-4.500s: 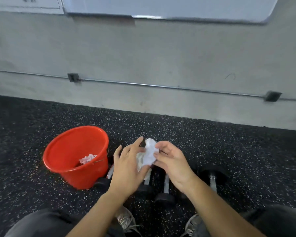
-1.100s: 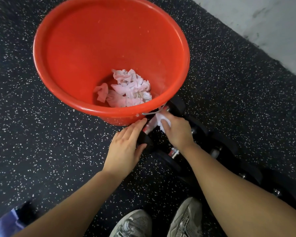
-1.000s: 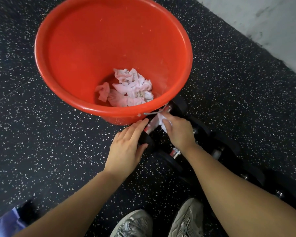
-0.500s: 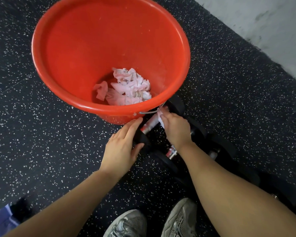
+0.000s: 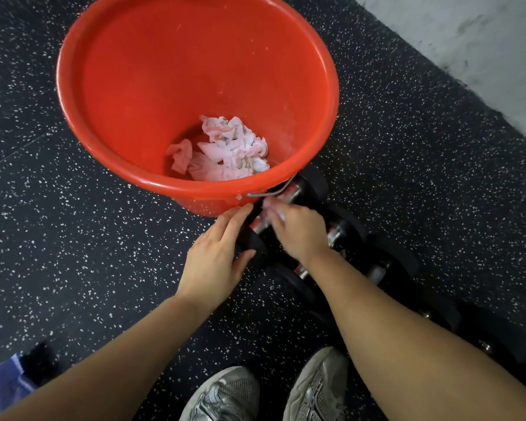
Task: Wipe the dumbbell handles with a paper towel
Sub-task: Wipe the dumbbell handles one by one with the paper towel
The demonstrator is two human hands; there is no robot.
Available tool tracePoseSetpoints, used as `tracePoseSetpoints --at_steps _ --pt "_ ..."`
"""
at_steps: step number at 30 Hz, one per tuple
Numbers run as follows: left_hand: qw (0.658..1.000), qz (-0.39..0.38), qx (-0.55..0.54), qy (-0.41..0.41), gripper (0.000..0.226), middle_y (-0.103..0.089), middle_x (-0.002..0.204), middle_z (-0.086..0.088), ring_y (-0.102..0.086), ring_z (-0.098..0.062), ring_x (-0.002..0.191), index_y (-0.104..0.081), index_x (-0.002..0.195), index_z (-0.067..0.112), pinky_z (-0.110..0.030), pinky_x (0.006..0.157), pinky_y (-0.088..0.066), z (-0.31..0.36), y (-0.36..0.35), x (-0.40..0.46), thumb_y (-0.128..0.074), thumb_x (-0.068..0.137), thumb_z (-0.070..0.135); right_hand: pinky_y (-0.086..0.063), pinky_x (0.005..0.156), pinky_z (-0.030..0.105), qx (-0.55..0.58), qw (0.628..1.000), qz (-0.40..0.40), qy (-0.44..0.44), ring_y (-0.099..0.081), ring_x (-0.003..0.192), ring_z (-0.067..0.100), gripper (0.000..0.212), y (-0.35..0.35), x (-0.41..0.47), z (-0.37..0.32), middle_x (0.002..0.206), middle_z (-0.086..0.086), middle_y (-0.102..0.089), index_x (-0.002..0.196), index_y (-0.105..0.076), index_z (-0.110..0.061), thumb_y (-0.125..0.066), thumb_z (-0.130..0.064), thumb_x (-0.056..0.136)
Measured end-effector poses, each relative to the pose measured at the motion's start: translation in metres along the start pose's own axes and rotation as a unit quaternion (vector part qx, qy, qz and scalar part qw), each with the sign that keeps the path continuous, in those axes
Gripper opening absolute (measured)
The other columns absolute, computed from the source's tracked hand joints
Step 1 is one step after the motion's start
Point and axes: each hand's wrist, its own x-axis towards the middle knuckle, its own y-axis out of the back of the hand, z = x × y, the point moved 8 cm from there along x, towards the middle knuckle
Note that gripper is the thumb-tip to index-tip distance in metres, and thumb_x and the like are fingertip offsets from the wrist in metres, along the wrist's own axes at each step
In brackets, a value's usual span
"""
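A row of black dumbbells with chrome handles lies on the floor beside the bucket. The nearest dumbbell (image 5: pixel 295 189) rests against the bucket's base. My left hand (image 5: pixel 216 256) grips its near black end. My right hand (image 5: pixel 298 232) presses a crumpled white paper towel (image 5: pixel 271 208) around its chrome handle. Most of the towel is hidden under my fingers. A second dumbbell (image 5: pixel 337 232) lies just right of my right wrist, and further ones (image 5: pixel 380 271) trail off to the lower right behind my forearm.
A large red bucket (image 5: pixel 104 141) holds several used crumpled towels (image 5: pixel 228 150); its wire handle hangs by the dumbbell. Black speckled rubber floor (image 5: pixel 73 253) surrounds it, a grey wall (image 5: pixel 483 41) is upper right, my two sneakers (image 5: pixel 271 393) below.
Since 4.5 s ago I have bent down from holding the towel in both hands to the dumbbell. Over the last second my right hand with the towel slid slightly along the handle.
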Motion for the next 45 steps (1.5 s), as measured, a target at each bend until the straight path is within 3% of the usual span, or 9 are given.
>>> tracePoseSetpoints --at_steps 4,10,17,22,26,30,34,40,45 --pt "1.000 -0.002 -0.002 0.002 0.083 -0.044 0.156 0.004 -0.056 -0.024 0.131 -0.033 0.158 0.026 -0.043 0.099 -0.053 -0.001 -0.001 0.000 -0.079 0.089 0.024 -0.054 0.066 0.039 -0.007 0.993 -0.055 0.100 -0.074 0.086 0.032 0.035 -0.010 -0.012 -0.024 0.100 0.004 -0.078 0.134 -0.061 -0.040 -0.051 -0.044 0.101" --pt "1.000 -0.001 0.007 0.004 0.083 -0.044 0.155 0.005 -0.058 -0.025 0.128 -0.033 0.158 0.027 -0.043 0.097 -0.054 -0.003 -0.001 -0.001 -0.079 0.089 0.026 -0.045 0.060 0.035 -0.056 0.996 0.023 -0.062 -0.073 0.081 0.037 0.033 0.018 0.014 0.019 0.091 0.009 -0.077 0.128 -0.065 -0.035 -0.042 -0.043 0.106" --pt "1.000 -0.001 0.001 0.003 0.083 -0.047 0.152 0.004 -0.059 -0.025 0.126 -0.034 0.156 0.027 -0.042 0.097 -0.053 -0.004 -0.001 -0.001 -0.080 0.088 0.026 -0.058 0.068 0.039 0.024 0.991 -0.072 0.113 -0.075 0.089 0.027 0.034 -0.007 -0.015 -0.027 0.109 -0.001 -0.078 0.129 -0.064 -0.038 -0.045 -0.042 0.101" --pt "1.000 -0.006 0.007 0.002 0.082 -0.043 0.156 0.006 -0.057 -0.024 0.127 -0.031 0.158 0.027 -0.043 0.099 -0.051 -0.003 0.000 -0.001 -0.078 0.090 0.027 -0.045 0.065 0.032 -0.031 0.997 0.020 -0.064 -0.073 0.092 0.031 0.032 0.021 0.008 0.024 0.107 0.003 -0.077 0.131 -0.063 -0.037 -0.043 -0.042 0.106" --pt "1.000 -0.005 0.003 0.000 0.083 -0.045 0.154 0.004 -0.056 -0.024 0.129 -0.032 0.157 0.026 -0.042 0.099 -0.052 -0.003 -0.001 -0.001 -0.079 0.089 0.026 -0.059 0.073 0.040 0.040 0.994 -0.083 0.054 -0.074 0.095 0.027 0.045 -0.007 -0.012 -0.018 0.117 0.001 -0.076 0.136 -0.059 -0.039 -0.033 -0.050 0.101" --pt "1.000 -0.004 0.007 -0.002 0.083 -0.045 0.153 0.004 -0.057 -0.024 0.128 -0.033 0.157 0.026 -0.042 0.098 -0.052 -0.002 0.000 -0.001 -0.079 0.089 0.026 -0.047 0.065 0.011 0.010 0.993 -0.061 0.101 -0.075 0.093 0.019 0.034 0.001 -0.009 -0.019 0.116 -0.003 -0.076 0.136 -0.061 -0.037 -0.049 -0.039 0.104" --pt "1.000 -0.004 0.010 0.001 0.083 -0.044 0.154 0.005 -0.056 -0.024 0.129 -0.031 0.158 0.027 -0.043 0.101 -0.052 0.000 0.000 -0.001 -0.078 0.089 0.026 -0.051 0.067 0.035 -0.025 0.997 0.015 -0.068 -0.073 0.088 0.032 0.033 0.022 0.007 0.025 0.102 0.007 -0.077 0.133 -0.062 -0.035 -0.046 -0.038 0.105" --pt "1.000 -0.004 0.006 0.002 0.082 -0.047 0.151 0.001 -0.056 -0.026 0.130 -0.032 0.157 0.026 -0.045 0.101 -0.053 0.000 -0.002 -0.002 -0.078 0.089 0.023 -0.058 0.080 0.039 0.097 0.991 -0.074 0.049 -0.073 0.100 0.027 0.035 -0.009 -0.017 -0.017 0.120 0.002 -0.075 0.136 -0.061 -0.040 -0.055 -0.034 0.102" --pt "1.000 0.001 -0.007 -0.001 0.081 -0.046 0.154 -0.001 -0.050 -0.024 0.138 -0.032 0.158 0.022 -0.045 0.107 -0.048 0.002 -0.004 -0.003 -0.077 0.090 0.019 -0.058 0.084 0.041 0.121 0.989 -0.071 0.044 -0.072 0.104 0.022 0.034 -0.007 -0.020 -0.018 0.123 -0.002 -0.074 0.134 -0.062 -0.040 -0.054 -0.038 0.101"
